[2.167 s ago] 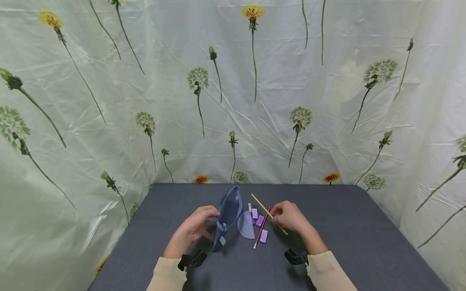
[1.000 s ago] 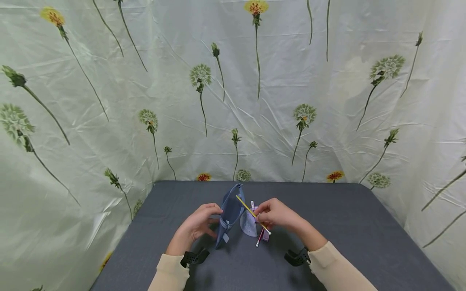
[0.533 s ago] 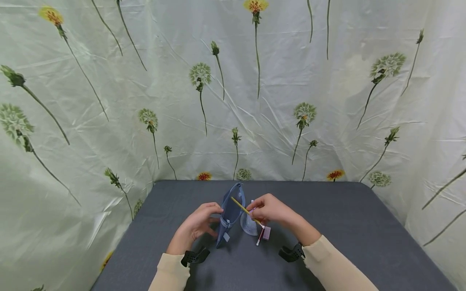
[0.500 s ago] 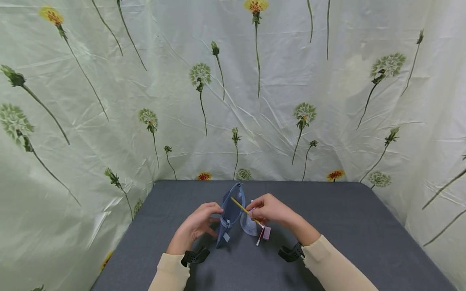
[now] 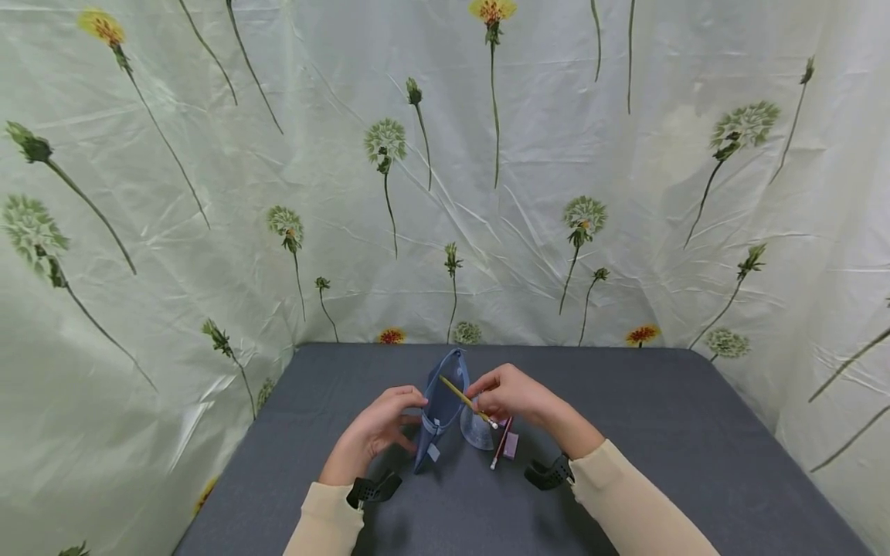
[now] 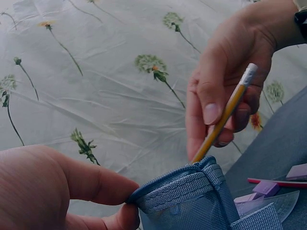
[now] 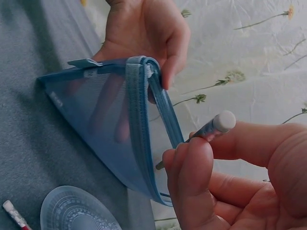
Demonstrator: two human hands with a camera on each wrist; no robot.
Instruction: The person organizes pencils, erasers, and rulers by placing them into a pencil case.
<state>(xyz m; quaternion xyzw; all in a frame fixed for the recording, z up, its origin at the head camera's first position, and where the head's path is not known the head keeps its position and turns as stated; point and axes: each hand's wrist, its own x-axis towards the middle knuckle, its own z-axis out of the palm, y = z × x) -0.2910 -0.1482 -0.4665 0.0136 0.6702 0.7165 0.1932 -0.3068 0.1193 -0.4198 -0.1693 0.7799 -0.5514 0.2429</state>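
Note:
My left hand point(image 5: 384, 421) holds a blue mesh zip pouch point(image 5: 429, 432) by its rim, thumb and fingers on either side, as the left wrist view shows. The pouch's mouth gapes toward the right. Between thumb and fingers, my right hand point(image 5: 511, 394) pinches a yellow pencil point(image 6: 223, 120) near its white eraser end. The pencil's far end reaches into the mouth of the pouch, and its tip is hidden in the left wrist view. Right of the pouch lies a clear protractor point(image 7: 76, 211), partly under my right hand in the head view.
A red pencil point(image 5: 501, 444) lies on the dark table point(image 5: 626, 448) beside a purple eraser point(image 5: 511, 445). More purple blocks point(image 6: 266, 189) show behind it in the left wrist view. A flower-patterned curtain point(image 5: 334, 193) hangs behind the table.
My right hand has carried the yellow pencil leftward from over the erasers to the pouch, its far end now inside the mouth. My left hand keeps its hold on the pouch.

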